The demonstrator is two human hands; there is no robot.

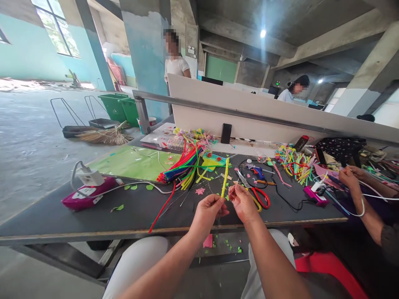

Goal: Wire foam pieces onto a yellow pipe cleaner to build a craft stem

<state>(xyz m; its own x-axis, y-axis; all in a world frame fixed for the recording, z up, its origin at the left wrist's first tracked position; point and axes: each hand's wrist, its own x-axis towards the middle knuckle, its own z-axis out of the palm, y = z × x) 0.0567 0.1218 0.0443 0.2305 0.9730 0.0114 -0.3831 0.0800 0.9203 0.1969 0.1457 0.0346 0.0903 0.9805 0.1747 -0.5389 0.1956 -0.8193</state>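
Observation:
Pinched in my left hand (pixel 211 206) is a yellow pipe cleaner (pixel 225 176), which stands upright above the fingers. My right hand (pixel 242 202) is close beside it, thumb and fingers pressed together around something small and pinkish that I cannot make out. Both hands are over the front edge of the dark table (pixel 124 220). Behind them lie red-handled scissors (pixel 261 197), a blue glue gun (pixel 258 172) and a pink star (pixel 200 191). A bundle of colourful pipe cleaners (pixel 187 164) is to the left of the yellow one.
A magenta power strip (pixel 89 194) with a white cable sits at the left; another (pixel 315 195) is at the right. A black phone (pixel 226 133) leans on the partition. Another person's hands (pixel 349 176) work at the right. More pipe cleaners (pixel 294 164) lie behind.

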